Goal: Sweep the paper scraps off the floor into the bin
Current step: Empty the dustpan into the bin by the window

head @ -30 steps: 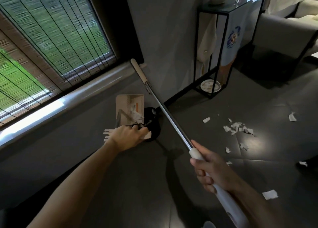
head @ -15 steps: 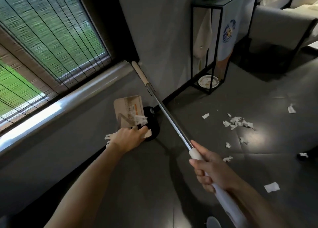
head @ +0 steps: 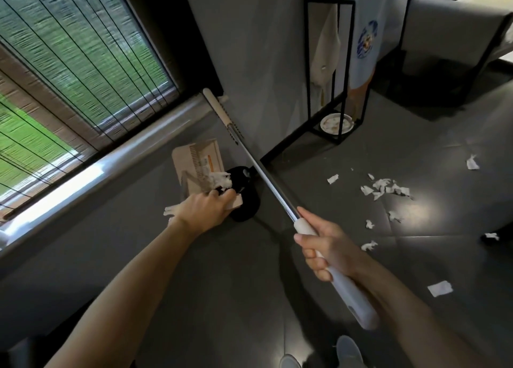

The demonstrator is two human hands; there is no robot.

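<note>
Two grips are both clamped. The left grip curls round the tan near edge of the dustpan, and the right grip is wrapped round the white sleeve of a long metal pole. Just beyond the left grip's fingers, a wad of paper scraps sits at the dustpan's lip, over the black bin right beside that grip. More loose scraps lie scattered on the dark floor, beyond and to the right of the right grip and well apart from the bin. The pole runs from the right grip past the bin toward the window sill.
</note>
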